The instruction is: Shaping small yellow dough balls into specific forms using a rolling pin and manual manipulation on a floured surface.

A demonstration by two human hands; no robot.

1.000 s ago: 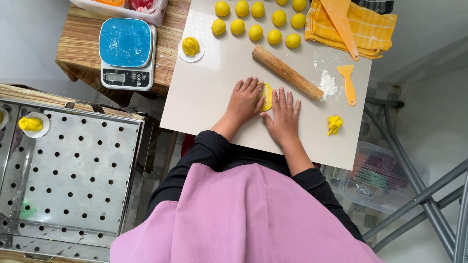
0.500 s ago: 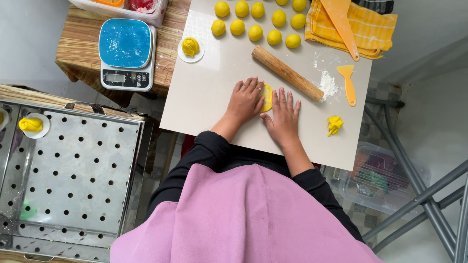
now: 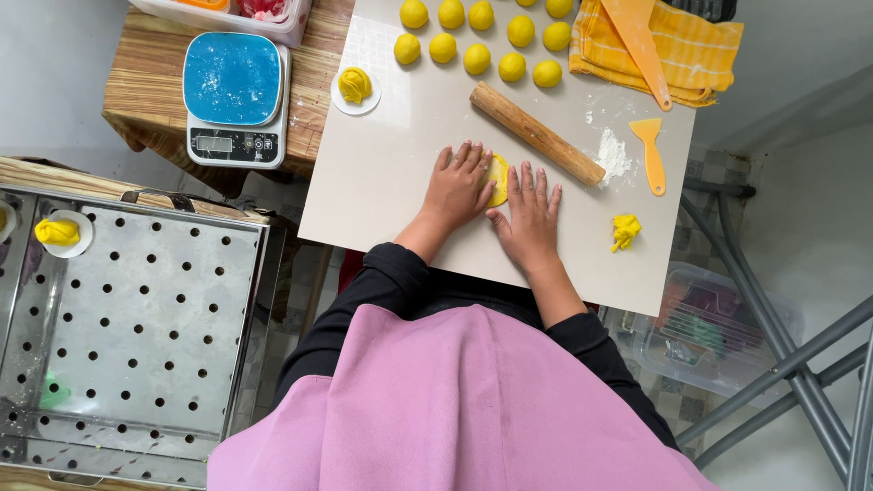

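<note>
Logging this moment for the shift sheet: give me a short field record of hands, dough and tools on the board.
left hand: flat on yellow dough piece
right hand: flat beside it, thumb at the dough
rolling pin: lying past the fingertips, untouched
dough balls: two rows at board's far edge
small scraper: next to flour patch
white board: under both hands

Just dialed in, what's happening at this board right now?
A person in a pink apron is working yellow dough on a white board. The left hand and right hand lie flat, side by side, on a flattened dough piece that shows between them. A wooden rolling pin lies just beyond the hands, untouched. Rows of dough balls wait at the far edge, with a small twisted piece and a yellow scraper to the right.
</note>
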